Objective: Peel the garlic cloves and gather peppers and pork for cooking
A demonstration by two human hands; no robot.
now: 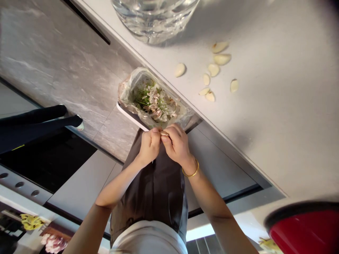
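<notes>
A garlic clove [164, 134] is pinched between my two hands at the near edge of a lined bin. My left hand [150, 145] is closed, its thumb and fingertips pressed at the clove's left end. My right hand [177, 143], with a gold bangle at the wrist, is closed round the clove from the other side. Fingers cover part of it. Just beyond, the waste bin [127, 112] has a clear plastic bag and holds garlic skins [156, 100] and green scraps. Several peeled garlic cloves [213, 70] lie scattered on the white counter [278, 106].
A clear ribbed glass vessel [156, 21] stands on the counter at the top. A red object with a dark rim [304, 225] sits at the lower right. At the left, another person's dark-clothed legs [37, 118] show on the grey floor [66, 60].
</notes>
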